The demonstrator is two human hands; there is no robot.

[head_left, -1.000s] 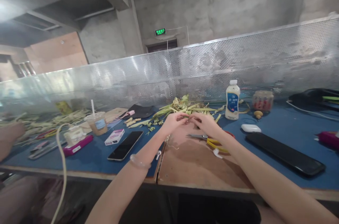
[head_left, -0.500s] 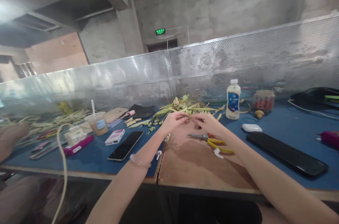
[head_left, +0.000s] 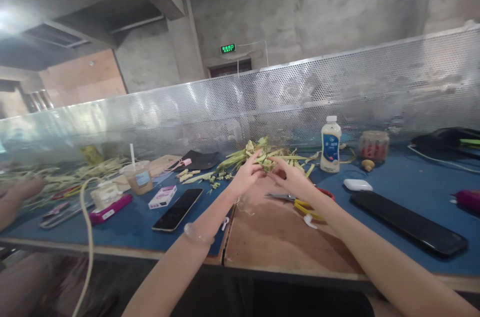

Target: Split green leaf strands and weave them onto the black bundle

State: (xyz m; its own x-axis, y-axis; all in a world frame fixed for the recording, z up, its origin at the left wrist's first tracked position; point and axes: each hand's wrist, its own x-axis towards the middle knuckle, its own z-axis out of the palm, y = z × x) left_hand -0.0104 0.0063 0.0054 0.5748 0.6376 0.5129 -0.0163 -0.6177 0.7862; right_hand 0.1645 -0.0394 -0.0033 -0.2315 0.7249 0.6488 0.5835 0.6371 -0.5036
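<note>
Tabletop (head_left: 123, 224): leaf strip (head_left: 267, 164) in right hand (head_left: 291, 180)

Left hand (head_left: 245, 177): fingers pinched, thumb raised.
Right hand (head_left: 291, 178): fingers pinched (tips meeting the left's).
Arms: the 2 forearms bare, stretched forward, converging.

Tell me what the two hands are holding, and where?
A small green leaf piece: the left hand pinches its left end, the right hand its right end, with fingertips.
</note>
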